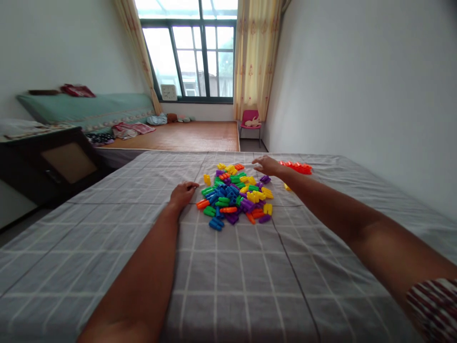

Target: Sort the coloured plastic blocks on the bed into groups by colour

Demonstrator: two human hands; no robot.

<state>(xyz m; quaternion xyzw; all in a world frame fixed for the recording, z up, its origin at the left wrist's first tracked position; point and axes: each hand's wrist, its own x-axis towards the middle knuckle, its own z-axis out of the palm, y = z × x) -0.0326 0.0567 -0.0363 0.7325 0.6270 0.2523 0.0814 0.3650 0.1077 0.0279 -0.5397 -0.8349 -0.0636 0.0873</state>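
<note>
A heap of plastic toy building blocks [232,193] in blue, green, yellow, orange and purple lies on a grey checked sheet [228,276]. My left hand [183,193] rests on the sheet just left of the heap, palm down, fingers loosely extended toward it, with nothing visible in them. A single yellow block [207,179] lies near its fingertips. Over the heap's far right side, my right hand [266,165] reaches out with fingers apart, holding nothing I can see. Beyond its wrist sits a joined row of orange blocks [296,167]. My right forearm partly hides another yellow piece [287,187].
Behind the bed stands a wooden platform [193,133] with clothes [132,129] on its left. A pink chair [251,121] holds a plush toy. At left is a dark cabinet [53,162]; a white wall [357,85] runs along the right.
</note>
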